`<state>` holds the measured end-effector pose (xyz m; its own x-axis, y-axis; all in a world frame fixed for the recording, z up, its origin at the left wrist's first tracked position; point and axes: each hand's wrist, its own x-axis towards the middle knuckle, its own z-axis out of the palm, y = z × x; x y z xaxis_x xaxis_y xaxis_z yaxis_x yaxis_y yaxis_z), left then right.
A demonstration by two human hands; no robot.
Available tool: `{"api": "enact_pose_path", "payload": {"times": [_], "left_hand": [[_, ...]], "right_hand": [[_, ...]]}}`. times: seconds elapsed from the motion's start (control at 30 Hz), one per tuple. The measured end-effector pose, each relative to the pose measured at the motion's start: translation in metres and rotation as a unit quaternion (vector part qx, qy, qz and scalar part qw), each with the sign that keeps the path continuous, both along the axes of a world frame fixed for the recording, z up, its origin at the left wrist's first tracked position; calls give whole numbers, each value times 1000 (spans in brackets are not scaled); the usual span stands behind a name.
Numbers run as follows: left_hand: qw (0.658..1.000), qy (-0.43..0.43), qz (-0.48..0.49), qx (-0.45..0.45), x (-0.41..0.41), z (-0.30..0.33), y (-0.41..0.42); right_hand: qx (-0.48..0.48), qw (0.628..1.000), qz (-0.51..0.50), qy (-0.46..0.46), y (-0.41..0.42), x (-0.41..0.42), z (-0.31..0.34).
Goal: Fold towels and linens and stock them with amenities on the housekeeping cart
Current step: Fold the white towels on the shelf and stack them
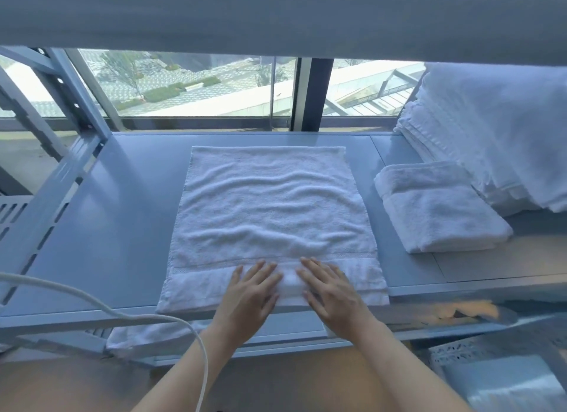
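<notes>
1. A white towel (270, 215) lies spread flat on the grey metal shelf (122, 202), with soft wrinkles across its middle. Its near edge reaches the front edge of the shelf.
2. The left hand (250, 295) rests on the near band of the towel, palm down, fingers straight and a little spread. It grips nothing.
3. The right hand (329, 292) lies just beside it on the same band, also flat and with straight fingers, pressing the cloth.
4. The two hands are near each other, with a small strip of towel between them.
5. To the right on the shelf lies a folded towel (441, 209), apart from the spread one.
6. Behind it, at the far right, stands a tall stack of folded linens (491, 129).
7. A white cable (129, 313) crosses the left front of the shelf.
8. Behind the shelf there is a window (199, 86).
</notes>
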<state>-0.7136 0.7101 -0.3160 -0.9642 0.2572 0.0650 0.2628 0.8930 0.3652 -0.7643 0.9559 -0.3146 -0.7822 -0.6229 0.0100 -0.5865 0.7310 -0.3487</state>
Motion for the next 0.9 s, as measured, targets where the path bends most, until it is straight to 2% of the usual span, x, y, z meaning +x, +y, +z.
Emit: {"api": "enact_pose_path", "payload": {"times": [0.23, 0.3, 0.47, 0.63, 0.8, 0.9], "left_hand": [[999, -27, -18, -24, 0, 5, -10], [999, -11, -13, -29, -1, 12, -3], [996, 44, -62, -45, -9, 19, 43], [995, 14, -88, -42, -24, 15, 88], [998, 12, -59, 20, -24, 3, 88], [998, 1, -38, 49, -29, 5, 91]], "right_hand": [[-18, 998, -65, 14, 74, -10, 10], [-27, 996, -83, 19, 82, -14, 11], [-23, 994, -108, 2, 88, -19, 21], [-6, 995, -101, -27, 90, -21, 29], [-19, 995, -93, -12, 91, -29, 34], [11, 996, -90, -2, 84, -34, 38]]}}
